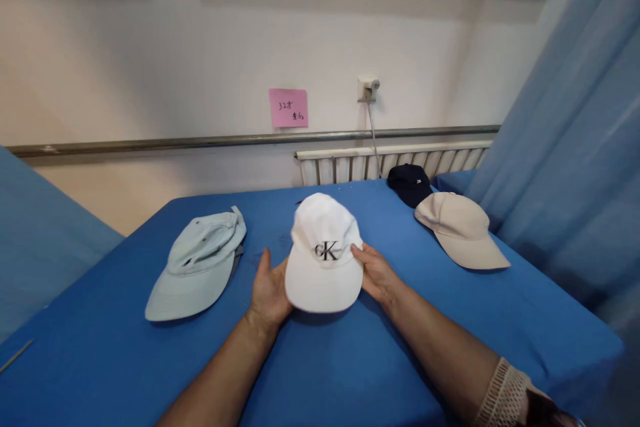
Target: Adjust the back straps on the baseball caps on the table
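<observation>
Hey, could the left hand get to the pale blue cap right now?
Probably yes. The left hand is beside the white cap, its thumb free, and only blue cloth shows between it and the pale blue cap.

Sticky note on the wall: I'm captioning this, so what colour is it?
The sticky note is pink; it shows best in the head view.

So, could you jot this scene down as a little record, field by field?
Left hand: open, thumb out, beside the white cap
Right hand: gripping the white cap's edge
Marking: dark "CK" on its front
Left side: light blue cap
Right side: beige cap, navy cap behind
Surface: blue cover
Wall: pink note, socket with plug
</observation>
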The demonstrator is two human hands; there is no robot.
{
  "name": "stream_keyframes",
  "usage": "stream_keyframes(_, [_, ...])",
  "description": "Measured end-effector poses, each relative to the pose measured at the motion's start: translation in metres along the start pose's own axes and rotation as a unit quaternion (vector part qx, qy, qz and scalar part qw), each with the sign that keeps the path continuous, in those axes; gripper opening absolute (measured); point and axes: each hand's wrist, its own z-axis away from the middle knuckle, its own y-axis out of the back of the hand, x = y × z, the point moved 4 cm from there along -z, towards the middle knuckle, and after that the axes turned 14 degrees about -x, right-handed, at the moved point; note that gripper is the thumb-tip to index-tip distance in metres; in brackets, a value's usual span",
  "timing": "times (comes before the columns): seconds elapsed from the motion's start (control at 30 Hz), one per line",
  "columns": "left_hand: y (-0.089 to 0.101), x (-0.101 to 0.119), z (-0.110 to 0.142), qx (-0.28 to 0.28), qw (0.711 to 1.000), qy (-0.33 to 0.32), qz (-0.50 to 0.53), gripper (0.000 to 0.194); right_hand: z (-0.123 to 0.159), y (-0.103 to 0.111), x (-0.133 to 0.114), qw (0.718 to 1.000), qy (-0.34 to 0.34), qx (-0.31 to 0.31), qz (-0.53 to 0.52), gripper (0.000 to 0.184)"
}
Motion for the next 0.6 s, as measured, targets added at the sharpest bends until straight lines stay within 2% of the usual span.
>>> stream_keyframes(0.03, [-0.002,-0.009,-0.002,-0.005,1.000,0.013,0.022,0.065,-0.002,0.008,-0.005,0.999,0.025,0.030,0.003,0.039])
stream_keyframes(0.1, [-0.004,-0.023,-0.003,0.028,0.998,0.035,0.041,0.044,-0.005,0.019,-0.012,0.996,0.054,0.067,0.012,0.039])
stream_keyframes(0.2, [-0.007,-0.023,0.000,0.094,0.995,0.030,0.024,0.038,-0.004,0.025,-0.014,0.995,0.044,0.073,0.045,0.037])
stream_keyframes(0.27, [-0.005,-0.001,0.005,0.128,0.992,-0.015,0.007,0.035,-0.002,0.024,-0.010,0.996,0.006,0.058,0.074,0.037])
stream_keyframes(0.33, [0.008,0.037,0.013,0.177,0.981,-0.083,0.000,0.029,0.000,0.021,-0.005,0.994,-0.032,0.046,0.098,0.038])
stream_keyframes(0.4, [0.031,0.081,0.028,0.239,0.957,-0.166,-0.011,0.021,0.002,0.021,0.000,0.990,-0.055,0.048,0.119,0.040])
stream_keyframes(0.47, [0.059,0.119,0.048,0.269,0.936,-0.227,-0.028,0.017,0.002,0.021,0.004,0.986,-0.072,0.052,0.142,0.041])
stream_keyframes(0.53, [0.091,0.141,0.072,0.331,0.915,-0.228,-0.041,0.014,0.001,0.021,0.007,0.982,-0.085,0.049,0.163,0.042])
stream_keyframes(0.6, [0.120,0.147,0.096,0.389,0.902,-0.178,-0.058,0.013,0.001,0.021,0.008,0.979,-0.091,0.043,0.176,0.043])
